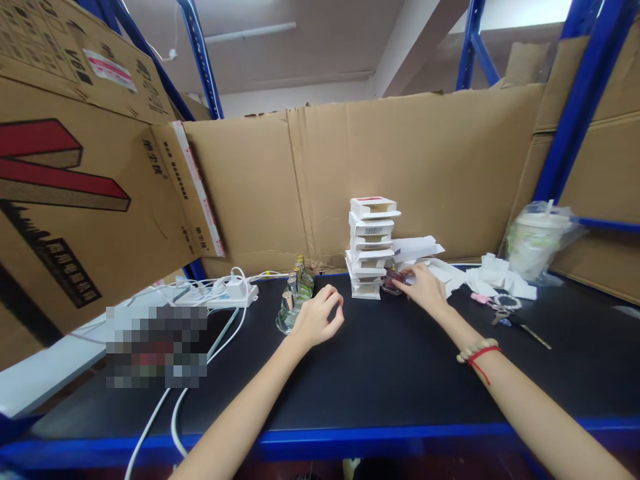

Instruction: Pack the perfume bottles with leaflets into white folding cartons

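Note:
My right hand (426, 288) has its fingers on a dark reddish perfume bottle (392, 283), pinching its right side; part of the bottle is hidden by the fingers. Just left of that bottle rises a stack of small white boxes (371, 250), several high, with flaps sticking out. My left hand (319, 316) hovers over the black tabletop, fingers loosely curled, a gap between thumb and forefinger and nothing in it. Beside it on the left stands a row of greenish glass perfume bottles (287, 317) with gold and silver caps; the hand partly covers the nearest ones.
Behind the right hand lie white papers (417, 249) and crumpled tissues (500, 277). A lidded plastic cup (537, 240) and keys (501, 315) are at right. A power strip (220, 293) with white cables lies left, near a pixelated patch. Cardboard (420, 153) walls the back.

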Available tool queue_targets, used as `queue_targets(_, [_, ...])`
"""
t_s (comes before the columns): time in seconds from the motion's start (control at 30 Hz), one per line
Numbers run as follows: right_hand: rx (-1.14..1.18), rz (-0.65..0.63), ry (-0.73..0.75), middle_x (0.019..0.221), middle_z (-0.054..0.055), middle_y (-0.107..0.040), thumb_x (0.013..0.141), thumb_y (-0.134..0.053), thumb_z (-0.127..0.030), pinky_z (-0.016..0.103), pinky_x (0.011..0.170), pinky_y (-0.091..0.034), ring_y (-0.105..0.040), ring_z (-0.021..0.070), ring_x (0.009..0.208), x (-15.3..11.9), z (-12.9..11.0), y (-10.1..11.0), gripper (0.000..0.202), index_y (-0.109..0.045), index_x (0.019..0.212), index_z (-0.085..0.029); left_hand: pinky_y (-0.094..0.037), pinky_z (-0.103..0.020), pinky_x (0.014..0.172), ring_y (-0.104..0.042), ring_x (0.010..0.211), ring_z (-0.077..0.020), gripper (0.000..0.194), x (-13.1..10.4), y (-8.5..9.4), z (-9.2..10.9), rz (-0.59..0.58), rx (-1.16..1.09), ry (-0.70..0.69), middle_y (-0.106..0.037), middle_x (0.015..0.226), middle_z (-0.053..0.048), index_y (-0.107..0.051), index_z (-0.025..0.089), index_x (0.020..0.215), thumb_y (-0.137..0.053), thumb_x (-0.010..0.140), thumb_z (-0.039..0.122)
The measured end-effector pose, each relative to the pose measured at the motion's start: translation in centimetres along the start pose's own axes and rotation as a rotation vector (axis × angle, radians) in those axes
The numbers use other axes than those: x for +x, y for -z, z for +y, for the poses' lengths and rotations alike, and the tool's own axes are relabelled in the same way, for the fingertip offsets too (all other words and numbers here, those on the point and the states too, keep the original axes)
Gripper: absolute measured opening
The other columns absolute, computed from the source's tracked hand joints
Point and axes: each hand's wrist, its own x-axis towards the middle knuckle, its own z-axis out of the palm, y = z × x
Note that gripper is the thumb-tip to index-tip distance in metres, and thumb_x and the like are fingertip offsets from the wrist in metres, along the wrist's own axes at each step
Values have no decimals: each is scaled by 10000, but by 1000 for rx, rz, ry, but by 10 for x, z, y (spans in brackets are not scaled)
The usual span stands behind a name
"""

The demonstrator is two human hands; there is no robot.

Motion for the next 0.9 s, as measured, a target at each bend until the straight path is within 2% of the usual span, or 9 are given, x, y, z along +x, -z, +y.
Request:
queue_targets(0.27, [27,-70,-29,900,48,-698,687,-597,-327,280,577,-422,-633,238,831,-2,-11,7,263,-654,925,-233,-449,-221,638,-520,715,-123,113,-1,-10,0,-165,-27,60,-519,778,-7,-473,204,739,-377,776,159])
queue_targets(0.4, [-18,-94,9,832,47,-702,681,-578,-347,259,516,-390,-634,227,753,-3,-14,12,208,-681,827,-241,-441,-215,628,-518,691,-115,134,-2,-9,0,-174,-60,81,-521,772,-2,-472,206,734,-362,788,150])
queue_targets(0.57, [-100,-129,-26,843,52,-701,629,-589,-313,268,531,-377,-621,230,723,-3,-20,19,293,-679,897,-237,-431,-204,616,-517,676,-107,148,-1,-7,2,-144,-85,78,-520,766,2,-470,205,729,-352,794,143])
queue_targets(0.7, [-114,-133,-7,827,38,-693,679,-523,-312,256,518,-348,-607,204,704,-3,-23,24,185,-689,690,-233,-422,-200,598,-511,663,-104,153,-1,-6,2,-130,-88,62,-518,754,2,-470,200,720,-352,797,140])
queue_targets(0.9, [-88,-89,14,668,41,-656,736,-447,-353,237,483,-279,-572,171,630,-6,-29,25,345,-581,463,-192,-424,-198,595,-505,659,-101,156,-1,-6,5,-143,-100,55,-517,750,5,-481,201,723,-357,791,136])
